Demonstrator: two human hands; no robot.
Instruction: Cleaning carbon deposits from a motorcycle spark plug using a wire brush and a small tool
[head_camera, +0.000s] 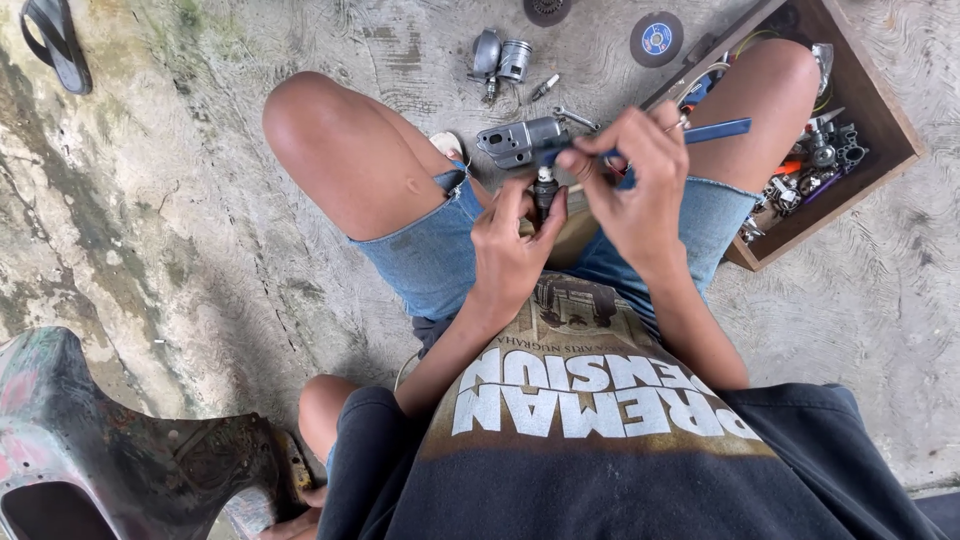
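Gripping grey cast-metal part (522, 142), left hand (515, 240); right hand (635, 175), blue-handled tool (715, 130).

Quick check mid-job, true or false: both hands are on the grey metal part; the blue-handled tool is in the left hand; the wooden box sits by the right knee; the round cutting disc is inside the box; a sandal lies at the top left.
1. Both hands are on the grey metal part. True: the left hand grips it from below, the right hand meets it from the side.
2. The blue-handled tool is in the left hand. False: the right hand holds it.
3. The wooden box sits by the right knee. True.
4. The cutting disc is inside the box. False: it lies on the concrete floor beside the box.
5. A sandal lies at top left. True.
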